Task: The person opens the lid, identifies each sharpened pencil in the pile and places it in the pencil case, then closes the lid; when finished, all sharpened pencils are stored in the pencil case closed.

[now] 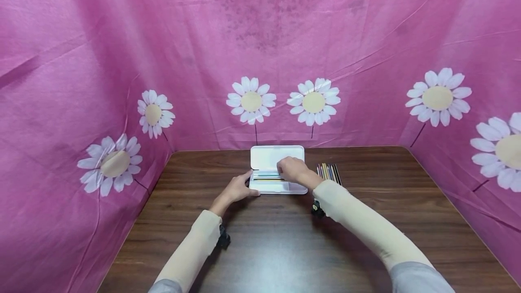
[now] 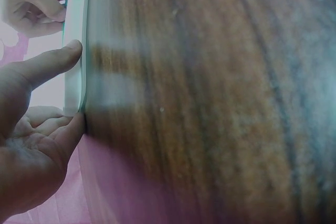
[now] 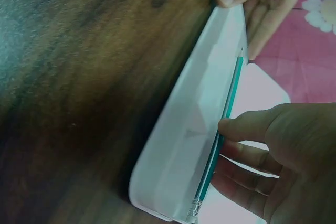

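- Centrally, a white plastic pencil case [image 1: 278, 186] lies open near the far edge of a dark wood-grain surface [image 1: 285, 248], its flat rounded-corner lid [image 1: 277, 156] folded back toward the pink backdrop.
- The case is a shallow oblong tray with smooth, slightly glossy walls and softly rounded corners; the right wrist view shows its long side wall [image 3: 184, 145] rising from the wood.
- The left hand [image 1: 238, 189] rests at the case's left end, thumb and fingers [image 2: 50, 61] fairly straight and spread, touching the rim on either side of the corner rather than wrapping it.
- The right hand [image 1: 294, 170] reaches over the tray's middle, its fingers [image 3: 247, 129] curled round a slim teal pencil [image 3: 223, 135] that lies lengthwise along the inside of the tray; the thumb presses on the shaft.
- The pencil is a thin straight stick with a ribbed metal ferrule [image 3: 194, 209] at its near end.
- From the head view, a few more thin coloured sticks [image 1: 268, 178] lie side by side inside the tray; their exact colours are hard to tell.
- Just to the right of the case, apart from it, a small bundle of coloured pencils [image 1: 329, 172] lies in a loose fan on the wood.
- Both forearms wear snug cream sleeves [image 1: 358, 220].
- A creased pink non-woven cloth [image 1: 260, 35] printed with white daisies [image 1: 251, 101] walls in the surface on three sides.
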`<action>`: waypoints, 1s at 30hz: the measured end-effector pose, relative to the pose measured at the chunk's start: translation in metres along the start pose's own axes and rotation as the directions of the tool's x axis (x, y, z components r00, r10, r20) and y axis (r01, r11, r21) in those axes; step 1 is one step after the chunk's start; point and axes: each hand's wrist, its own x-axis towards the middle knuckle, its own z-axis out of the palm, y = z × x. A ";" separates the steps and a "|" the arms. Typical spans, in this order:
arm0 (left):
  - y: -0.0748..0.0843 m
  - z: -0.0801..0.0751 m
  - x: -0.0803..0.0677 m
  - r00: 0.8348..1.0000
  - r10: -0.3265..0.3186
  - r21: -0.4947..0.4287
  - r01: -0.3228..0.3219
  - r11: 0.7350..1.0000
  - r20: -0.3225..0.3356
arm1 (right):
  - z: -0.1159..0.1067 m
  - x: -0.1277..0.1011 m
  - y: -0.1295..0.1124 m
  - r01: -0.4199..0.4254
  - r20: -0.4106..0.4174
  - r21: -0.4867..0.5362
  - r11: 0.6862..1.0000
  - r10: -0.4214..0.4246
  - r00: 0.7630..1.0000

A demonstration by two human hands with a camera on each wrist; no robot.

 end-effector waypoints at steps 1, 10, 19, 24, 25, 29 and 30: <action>0.000 0.000 0.000 1.000 0.003 -0.001 -0.003 1.000 -0.002 | 0.002 0.000 0.000 0.003 -0.006 -0.009 1.000 -0.003 1.000; -0.001 0.001 0.000 1.000 -0.003 -0.002 0.003 1.000 -0.001 | 0.008 -0.005 -0.005 0.016 -0.021 -0.077 0.997 -0.017 1.000; 0.000 0.000 0.000 1.000 -0.006 0.001 0.006 1.000 -0.002 | 0.006 -0.009 -0.005 0.031 -0.031 -0.078 0.996 -0.033 0.999; 0.001 0.001 -0.001 1.000 -0.008 -0.003 0.008 1.000 -0.001 | -0.006 -0.018 0.001 0.040 -0.066 -0.061 0.997 -0.044 0.997; 0.001 0.001 -0.001 1.000 -0.008 -0.004 0.008 1.000 0.000 | -0.009 -0.021 0.003 0.039 -0.077 -0.058 0.998 -0.043 0.996; 0.001 0.001 0.000 1.000 -0.011 -0.011 0.011 1.000 0.000 | -0.023 -0.036 0.016 0.022 -0.133 -0.037 0.999 -0.027 0.991; 0.000 0.001 0.000 1.000 -0.012 -0.011 0.012 1.000 0.000 | -0.026 -0.040 0.020 0.019 -0.146 -0.028 0.999 -0.023 0.989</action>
